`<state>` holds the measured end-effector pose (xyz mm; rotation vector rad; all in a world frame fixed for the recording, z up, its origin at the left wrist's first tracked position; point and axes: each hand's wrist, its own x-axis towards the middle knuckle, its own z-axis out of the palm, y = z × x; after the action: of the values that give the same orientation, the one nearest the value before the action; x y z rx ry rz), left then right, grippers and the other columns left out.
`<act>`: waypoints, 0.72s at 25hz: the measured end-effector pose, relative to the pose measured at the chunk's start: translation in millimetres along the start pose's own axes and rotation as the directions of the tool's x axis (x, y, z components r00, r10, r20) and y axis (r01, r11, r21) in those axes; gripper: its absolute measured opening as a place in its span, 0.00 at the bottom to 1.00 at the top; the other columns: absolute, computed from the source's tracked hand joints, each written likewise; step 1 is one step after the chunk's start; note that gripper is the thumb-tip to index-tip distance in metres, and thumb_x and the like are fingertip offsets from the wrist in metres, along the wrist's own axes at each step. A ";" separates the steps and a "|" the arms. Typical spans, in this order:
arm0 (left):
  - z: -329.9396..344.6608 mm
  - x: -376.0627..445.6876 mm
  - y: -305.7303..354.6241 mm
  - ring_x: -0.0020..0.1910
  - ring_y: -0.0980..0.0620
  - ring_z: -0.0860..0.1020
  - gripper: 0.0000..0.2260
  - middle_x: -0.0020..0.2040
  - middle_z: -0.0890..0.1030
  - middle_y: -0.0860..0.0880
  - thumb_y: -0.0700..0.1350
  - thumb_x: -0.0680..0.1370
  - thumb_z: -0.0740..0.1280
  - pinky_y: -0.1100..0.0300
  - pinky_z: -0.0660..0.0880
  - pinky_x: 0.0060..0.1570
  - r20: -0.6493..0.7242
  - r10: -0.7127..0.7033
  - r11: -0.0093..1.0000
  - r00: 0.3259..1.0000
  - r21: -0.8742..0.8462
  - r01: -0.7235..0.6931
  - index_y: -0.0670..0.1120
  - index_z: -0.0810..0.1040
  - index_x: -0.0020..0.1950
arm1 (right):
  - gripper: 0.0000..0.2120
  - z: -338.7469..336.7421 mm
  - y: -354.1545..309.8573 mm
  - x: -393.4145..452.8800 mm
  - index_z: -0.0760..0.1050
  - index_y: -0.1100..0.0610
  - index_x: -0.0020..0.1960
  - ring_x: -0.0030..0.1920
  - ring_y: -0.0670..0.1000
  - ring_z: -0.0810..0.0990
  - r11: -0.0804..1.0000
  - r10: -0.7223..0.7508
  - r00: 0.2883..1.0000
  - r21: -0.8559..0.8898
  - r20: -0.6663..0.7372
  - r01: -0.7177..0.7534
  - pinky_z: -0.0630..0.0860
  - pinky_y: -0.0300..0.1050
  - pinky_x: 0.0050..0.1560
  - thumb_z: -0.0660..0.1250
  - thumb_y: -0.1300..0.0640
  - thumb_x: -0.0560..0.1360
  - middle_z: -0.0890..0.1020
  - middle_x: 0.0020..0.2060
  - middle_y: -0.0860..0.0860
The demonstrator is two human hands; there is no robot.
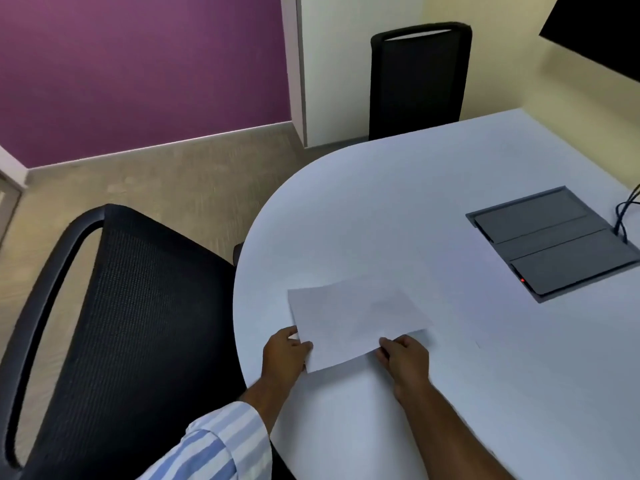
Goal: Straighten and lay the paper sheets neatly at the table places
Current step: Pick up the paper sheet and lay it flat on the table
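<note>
A black mesh office chair point(114, 327) stands at 9 o'clock of the white table point(433, 209). The left hand point(284, 351) pinches the paper sheet point(353, 323) at its near-left corner. The sheet lies near the table's 6 o'clock edge. The right hand point(405, 358), fingers curled, grips its near edge. A grey cable box point(550, 242) sits at 3 o'clock.

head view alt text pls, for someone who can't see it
Two bare hands, left hand and right hand, hold the near edge of a white paper sheet on a rounded white table. A black mesh chair stands on the left, and a grey cable box is set into the tabletop.
</note>
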<state>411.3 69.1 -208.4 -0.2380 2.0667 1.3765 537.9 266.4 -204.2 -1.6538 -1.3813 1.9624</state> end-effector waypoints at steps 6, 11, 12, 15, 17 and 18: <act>2.1 23.3 -5.0 0.46 0.43 0.84 0.34 0.49 0.84 0.45 0.29 0.72 0.73 0.50 0.85 0.40 0.030 0.000 0.999 1.000 -0.054 0.002 0.48 0.70 0.74 | 0.12 15.1 4.5 22.2 0.73 0.62 0.38 0.41 0.57 0.79 0.999 0.045 0.996 -0.027 -0.075 -0.047 0.86 0.50 0.49 0.74 0.71 0.73 0.75 0.35 0.58; 0.2 24.9 -10.6 0.51 0.44 0.84 0.31 0.63 0.79 0.46 0.33 0.71 0.75 0.49 0.83 0.53 -0.023 0.087 0.983 0.996 0.162 -0.082 0.49 0.72 0.71 | 0.09 19.4 13.6 28.8 0.78 0.65 0.36 0.45 0.61 0.84 0.991 0.129 0.991 0.045 -0.037 -0.128 0.85 0.54 0.56 0.76 0.68 0.73 0.81 0.36 0.61; -0.2 22.6 -12.1 0.55 0.45 0.82 0.31 0.67 0.76 0.46 0.35 0.71 0.75 0.51 0.81 0.57 -0.036 0.141 0.953 0.989 0.277 -0.126 0.49 0.72 0.72 | 0.08 18.5 15.3 27.8 0.81 0.65 0.37 0.45 0.63 0.86 0.993 0.104 0.991 -0.040 -0.083 -0.108 0.83 0.56 0.56 0.76 0.66 0.73 0.84 0.38 0.62; -0.2 17.9 -15.5 0.71 0.47 0.71 0.28 0.74 0.69 0.52 0.41 0.74 0.74 0.51 0.75 0.65 0.029 0.373 0.760 0.927 0.563 -0.324 0.50 0.72 0.72 | 0.11 14.8 19.3 18.4 0.82 0.62 0.56 0.54 0.63 0.85 0.888 -0.170 0.957 -0.459 -0.235 0.045 0.80 0.54 0.57 0.73 0.59 0.76 0.86 0.53 0.60; 2.5 19.7 -12.6 0.78 0.48 0.64 0.28 0.79 0.66 0.53 0.45 0.75 0.73 0.50 0.70 0.73 0.216 0.430 0.610 0.877 0.646 -0.459 0.51 0.72 0.75 | 0.22 10.5 20.1 14.1 0.76 0.58 0.69 0.65 0.60 0.79 0.675 -0.419 0.905 -0.691 -0.069 0.260 0.76 0.51 0.62 0.72 0.56 0.76 0.78 0.66 0.57; 4.5 22.0 -11.7 0.81 0.49 0.61 0.30 0.82 0.63 0.53 0.48 0.76 0.72 0.51 0.66 0.76 0.315 0.415 0.529 0.854 0.681 -0.507 0.51 0.70 0.77 | 0.28 8.5 20.6 15.4 0.72 0.56 0.75 0.72 0.59 0.73 0.535 -0.456 0.887 -0.774 0.073 0.339 0.75 0.53 0.67 0.72 0.54 0.77 0.73 0.73 0.56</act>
<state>401.5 72.2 -231.6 0.7959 2.4997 0.6237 533.2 261.7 -230.5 -1.4655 -2.4946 0.9769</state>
